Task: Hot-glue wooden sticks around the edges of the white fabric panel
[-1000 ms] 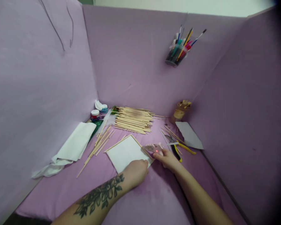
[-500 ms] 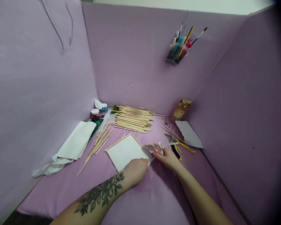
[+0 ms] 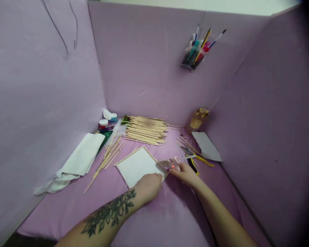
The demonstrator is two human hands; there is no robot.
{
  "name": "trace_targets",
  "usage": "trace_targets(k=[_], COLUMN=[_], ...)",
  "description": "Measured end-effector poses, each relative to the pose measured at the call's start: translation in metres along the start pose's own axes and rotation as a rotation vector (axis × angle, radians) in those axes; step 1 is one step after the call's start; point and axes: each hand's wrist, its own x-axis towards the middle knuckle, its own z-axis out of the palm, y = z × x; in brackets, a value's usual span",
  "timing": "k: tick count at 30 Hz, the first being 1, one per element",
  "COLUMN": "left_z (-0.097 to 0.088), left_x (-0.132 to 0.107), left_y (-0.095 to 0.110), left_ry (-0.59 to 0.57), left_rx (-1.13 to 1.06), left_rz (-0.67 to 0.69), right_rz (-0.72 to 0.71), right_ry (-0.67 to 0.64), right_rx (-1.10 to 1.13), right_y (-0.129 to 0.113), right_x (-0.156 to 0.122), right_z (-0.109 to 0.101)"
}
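Note:
A white square board (image 3: 139,166) lies on the pink cloth, turned cornerwise, with thin wooden sticks along its two far edges. My left hand (image 3: 150,187) is closed at the board's near right edge, gripping it there; the fingertips are partly hidden. In my right hand (image 3: 186,174) is a pink hot glue gun (image 3: 171,164) with a small red light lit. A white glue stick (image 3: 190,156) pokes out of its back. Its nozzle points left, at the stick on the board's right edge; whether it touches cannot be made out.
Many wooden sticks (image 3: 146,130) lie piled at the back, with looser ones (image 3: 109,156) left of the board. Yellow-and-black pliers (image 3: 193,166) rest beyond my right hand. White cloth (image 3: 83,154), paint jars (image 3: 103,124), a brown jar (image 3: 197,120) and grey card (image 3: 207,146) line the sides.
The glue gun has moved slightly nearer to me along the board's right edge. My left hand keeps its place on the board, and the view has shifted a little.

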Motion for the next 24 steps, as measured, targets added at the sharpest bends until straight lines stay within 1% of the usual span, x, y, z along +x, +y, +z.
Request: trace_targets(k=[3,7,10,13,18,24], left_z=[0.000,0.001,0.002,0.002,0.001,0.003], left_x=[-0.001,-0.002,-0.001,0.000,0.000,-0.001], left_y=[0.000,0.000,-0.001,-0.001,-0.001,-0.001], left_ry=[-0.011,0.014,0.010,-0.003,0.004,0.042], left_rx=[-0.024,-0.058,-0.054,-0.020,0.001,-0.023], left_rz=[-0.012,-0.028,-0.044,-0.018,0.006,-0.008], right_rz=[0.002,-0.031,-0.034,0.001,0.071,0.003], right_ry=[0.040,0.018,-0.012,-0.034,-0.003,-0.032], right_rx=[0.010,-0.011,-0.016,-0.013,-0.002,-0.014], right_y=[0.002,0.000,-0.002,0.001,0.005,-0.001], right_x=[0.002,0.004,0.003,0.001,0.003,0.007], right_z=[0.001,0.003,0.001,-0.004,-0.007,0.000])
